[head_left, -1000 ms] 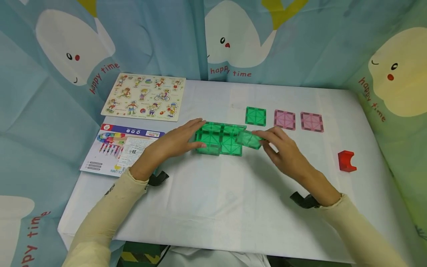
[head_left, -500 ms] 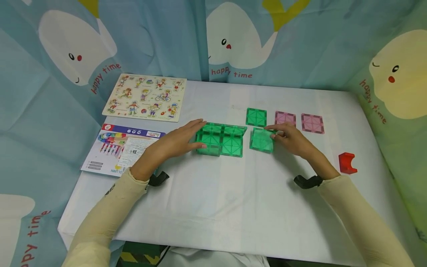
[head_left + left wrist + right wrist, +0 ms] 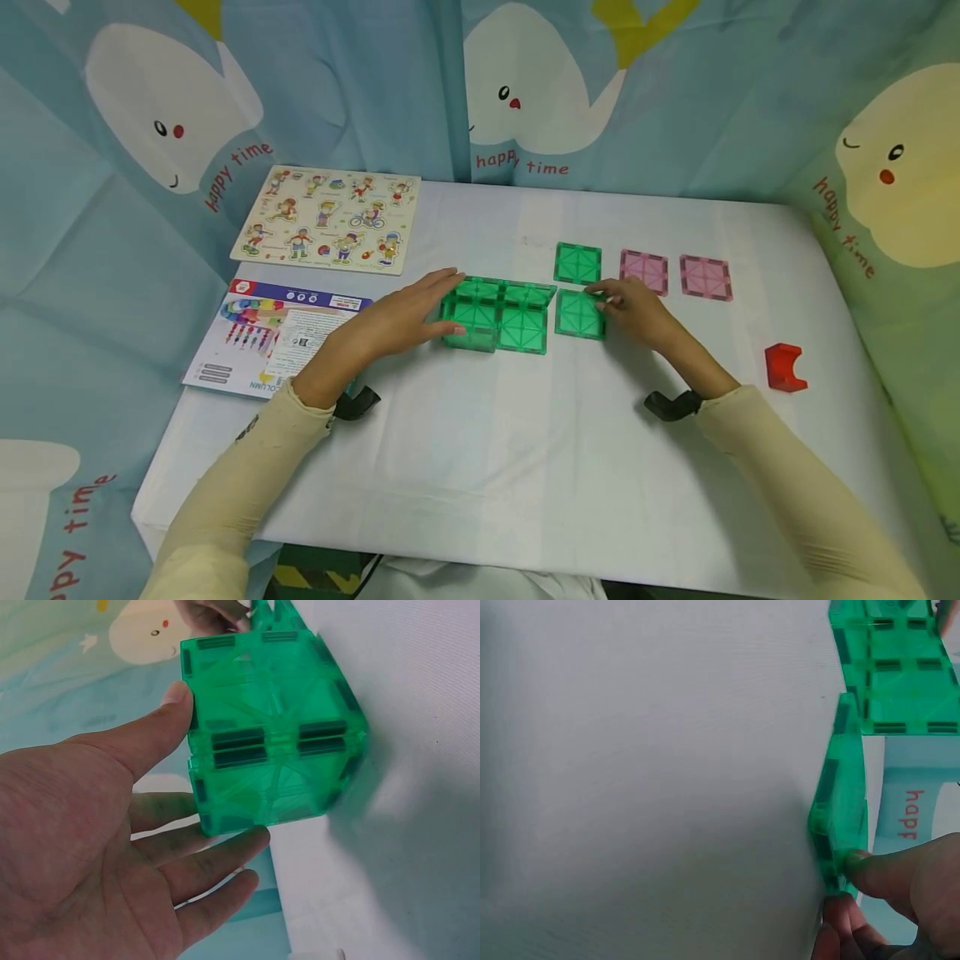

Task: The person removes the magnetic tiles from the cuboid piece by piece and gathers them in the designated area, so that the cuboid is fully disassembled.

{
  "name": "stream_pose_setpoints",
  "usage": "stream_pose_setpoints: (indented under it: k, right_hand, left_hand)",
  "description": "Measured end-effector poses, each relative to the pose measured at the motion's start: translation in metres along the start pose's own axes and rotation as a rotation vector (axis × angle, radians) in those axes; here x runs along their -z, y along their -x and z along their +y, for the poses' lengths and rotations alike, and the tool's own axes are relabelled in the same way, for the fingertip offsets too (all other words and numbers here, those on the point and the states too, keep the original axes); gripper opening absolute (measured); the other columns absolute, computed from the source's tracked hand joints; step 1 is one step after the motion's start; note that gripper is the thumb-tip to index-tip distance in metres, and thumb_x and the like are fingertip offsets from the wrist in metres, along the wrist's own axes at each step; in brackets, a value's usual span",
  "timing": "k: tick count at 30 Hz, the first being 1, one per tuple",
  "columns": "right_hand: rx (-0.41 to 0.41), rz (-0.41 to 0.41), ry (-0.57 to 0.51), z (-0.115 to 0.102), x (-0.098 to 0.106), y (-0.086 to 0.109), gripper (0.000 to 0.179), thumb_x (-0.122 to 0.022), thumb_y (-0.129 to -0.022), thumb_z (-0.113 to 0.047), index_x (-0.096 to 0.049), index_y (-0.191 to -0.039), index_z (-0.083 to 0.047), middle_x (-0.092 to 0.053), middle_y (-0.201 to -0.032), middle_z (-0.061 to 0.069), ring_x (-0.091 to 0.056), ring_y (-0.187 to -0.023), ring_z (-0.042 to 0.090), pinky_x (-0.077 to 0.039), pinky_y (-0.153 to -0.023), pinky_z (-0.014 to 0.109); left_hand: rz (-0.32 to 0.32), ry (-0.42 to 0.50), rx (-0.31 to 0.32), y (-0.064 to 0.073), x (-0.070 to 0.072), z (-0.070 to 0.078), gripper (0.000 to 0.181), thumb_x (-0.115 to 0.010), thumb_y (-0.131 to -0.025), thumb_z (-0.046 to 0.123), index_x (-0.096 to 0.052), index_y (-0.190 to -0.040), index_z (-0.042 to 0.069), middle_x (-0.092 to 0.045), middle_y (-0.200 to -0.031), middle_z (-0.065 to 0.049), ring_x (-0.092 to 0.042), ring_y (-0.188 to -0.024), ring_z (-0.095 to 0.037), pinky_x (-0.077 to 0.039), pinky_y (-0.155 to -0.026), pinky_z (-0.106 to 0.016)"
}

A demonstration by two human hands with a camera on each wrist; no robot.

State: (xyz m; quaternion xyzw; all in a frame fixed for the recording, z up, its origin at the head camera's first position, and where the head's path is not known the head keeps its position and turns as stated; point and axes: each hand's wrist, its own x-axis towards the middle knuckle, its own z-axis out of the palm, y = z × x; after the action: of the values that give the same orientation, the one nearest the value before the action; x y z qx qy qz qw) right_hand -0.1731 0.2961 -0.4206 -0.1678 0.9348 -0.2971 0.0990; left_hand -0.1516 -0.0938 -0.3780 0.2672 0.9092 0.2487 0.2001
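Observation:
A see-through green magnetic tile structure (image 3: 522,327) stands mid-table, with flat squares in front and raised ones behind and at its left end. My left hand (image 3: 393,312) spans that left end, thumb at the front and fingertips at the back; in the left wrist view the thumb lies along a tile edge. Just right of the structure, a loose green square magnetic tile (image 3: 579,314) is low over the white cloth. My right hand (image 3: 637,310) pinches it by its right edge, thumb on top, as the right wrist view shows.
Another green tile (image 3: 577,263) and two pink tiles (image 3: 643,271) lie in a row behind. A red notched block (image 3: 784,367) stands at the right. On the left are a picture puzzle board (image 3: 326,218) and a printed booklet (image 3: 255,333). A patterned curtain (image 3: 360,92) closes the back.
My right hand has carried the green tile away from the structure's right corner, lowered it flat, then shifted it slightly left. The left hand has kept its place.

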Motion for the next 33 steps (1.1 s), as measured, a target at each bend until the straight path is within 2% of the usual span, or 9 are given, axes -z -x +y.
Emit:
stream_pose_setpoints:
  k: [4,7,9,12,16,19,22,26,33]
  right_hand:
    - [-0.011,0.029,0.027,-0.005,-0.002,0.000,0.031,-0.060,-0.105,0.002,-0.065,-0.135,0.007,-0.058,-0.113,0.028,-0.053,-0.102,0.038,-0.046,-0.080,0.045]
    - [-0.024,0.041,0.044,-0.013,-0.001,0.000,0.034,-0.059,-0.106,0.000,-0.062,-0.139,0.005,-0.054,-0.121,0.030,-0.055,-0.108,0.042,-0.052,-0.087,0.052]
    - [0.003,0.058,0.066,-0.021,0.000,-0.001,0.037,-0.060,-0.106,-0.002,-0.059,-0.143,0.002,-0.053,-0.125,0.030,-0.057,-0.111,0.043,-0.054,-0.089,0.056]
    - [0.088,0.064,0.099,-0.036,0.002,-0.002,0.046,-0.064,-0.106,-0.007,-0.053,-0.150,-0.003,-0.055,-0.130,0.027,-0.061,-0.116,0.042,-0.057,-0.092,0.058]
    - [0.263,0.062,0.170,-0.056,0.000,-0.004,0.058,-0.070,-0.103,-0.009,-0.047,-0.156,-0.011,-0.057,-0.132,0.021,-0.064,-0.115,0.036,-0.060,-0.086,0.050]
    - [0.387,0.085,0.261,-0.065,-0.006,-0.008,0.061,-0.075,-0.099,-0.007,-0.050,-0.155,-0.015,-0.060,-0.128,0.017,-0.064,-0.109,0.031,-0.060,-0.077,0.043]
    - [0.476,0.109,0.338,-0.068,-0.012,-0.013,0.063,-0.078,-0.095,-0.002,-0.054,-0.152,-0.016,-0.062,-0.123,0.015,-0.062,-0.105,0.029,-0.059,-0.074,0.040]
    - [0.542,0.118,0.392,-0.065,-0.019,-0.017,0.061,-0.074,-0.096,0.004,-0.056,-0.150,-0.016,-0.062,-0.118,0.014,-0.062,-0.104,0.027,-0.059,-0.076,0.038]
    - [0.583,0.117,0.439,-0.059,-0.027,-0.019,0.066,-0.066,-0.097,0.011,-0.051,-0.155,-0.017,-0.055,-0.106,0.011,-0.053,-0.091,0.021,-0.044,-0.059,0.027]
  left_hand:
    - [0.000,0.000,-0.001,0.000,0.000,0.000,0.084,-0.065,-0.104,0.047,-0.022,-0.170,0.017,-0.016,-0.177,-0.008,-0.021,-0.163,-0.029,-0.029,-0.128,-0.053]
    - [0.003,0.001,-0.004,0.000,0.000,0.001,0.084,-0.065,-0.104,0.047,-0.022,-0.170,0.017,-0.016,-0.177,-0.009,-0.021,-0.162,-0.029,-0.029,-0.128,-0.053]
    - [0.002,0.001,-0.005,0.001,0.001,0.002,0.084,-0.065,-0.104,0.047,-0.022,-0.170,0.017,-0.016,-0.177,-0.009,-0.022,-0.162,-0.029,-0.029,-0.128,-0.053]
    - [0.000,-0.001,-0.004,0.001,0.001,0.002,0.084,-0.065,-0.104,0.047,-0.022,-0.170,0.017,-0.016,-0.177,-0.008,-0.022,-0.162,-0.030,-0.030,-0.127,-0.054]
    - [-0.004,-0.005,-0.005,0.002,0.001,0.002,0.084,-0.065,-0.105,0.047,-0.021,-0.170,0.017,-0.015,-0.178,-0.008,-0.021,-0.163,-0.029,-0.029,-0.127,-0.054]
    - [-0.002,-0.006,-0.005,0.001,0.001,0.002,0.085,-0.065,-0.105,0.046,-0.021,-0.170,0.016,-0.016,-0.177,-0.009,-0.020,-0.163,-0.029,-0.029,-0.128,-0.054]
    - [0.001,-0.007,-0.005,0.001,0.001,0.002,0.085,-0.065,-0.105,0.047,-0.021,-0.170,0.016,-0.016,-0.177,-0.009,-0.020,-0.163,-0.029,-0.029,-0.128,-0.053]
    - [0.000,-0.006,-0.009,0.000,0.001,0.002,0.084,-0.064,-0.105,0.046,-0.021,-0.170,0.016,-0.015,-0.177,-0.009,-0.019,-0.163,-0.028,-0.028,-0.128,-0.052]
    - [0.000,-0.007,-0.003,0.002,0.002,0.003,0.084,-0.065,-0.105,0.045,-0.022,-0.170,0.015,-0.016,-0.177,-0.010,-0.021,-0.163,-0.029,-0.029,-0.128,-0.053]
